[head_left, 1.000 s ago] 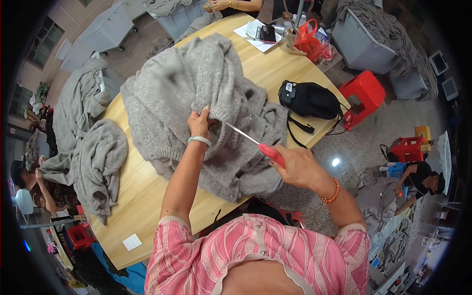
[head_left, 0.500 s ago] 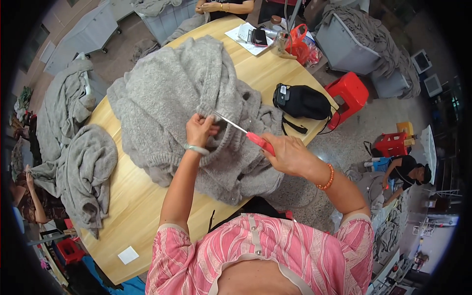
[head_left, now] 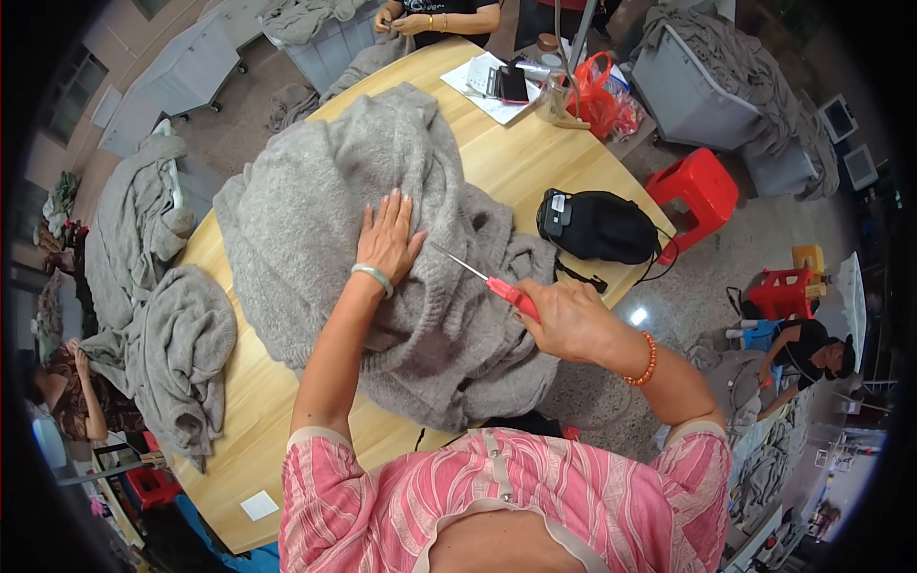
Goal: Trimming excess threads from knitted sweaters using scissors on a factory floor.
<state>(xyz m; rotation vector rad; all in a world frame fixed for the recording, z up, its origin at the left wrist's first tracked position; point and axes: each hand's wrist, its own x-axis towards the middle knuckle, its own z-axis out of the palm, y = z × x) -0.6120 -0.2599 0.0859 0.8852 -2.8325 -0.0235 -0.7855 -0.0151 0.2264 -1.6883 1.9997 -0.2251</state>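
A large grey knitted garment point(head_left: 315, 220) lies heaped on a round wooden table point(head_left: 516, 162). My left hand point(head_left: 390, 239) rests flat on the knit with fingers spread, a pale bangle on its wrist. My right hand point(head_left: 564, 320) grips a thin metal needle tool with a red handle point(head_left: 497, 285), whose tip points left toward the fabric just beside my left hand. An orange bead bracelet circles my right wrist.
A black bag point(head_left: 597, 224) sits on the table's right side. Papers, a phone and a red plastic bag point(head_left: 602, 95) lie at the far edge by another person's hands point(head_left: 401, 19). More grey knitwear point(head_left: 162, 334) hangs off the left. Red stools point(head_left: 702, 186) stand on the floor.
My left hand let go of the pinched knit and now lies flat on it. The red-handled tool drew back to the right, away from the fabric.
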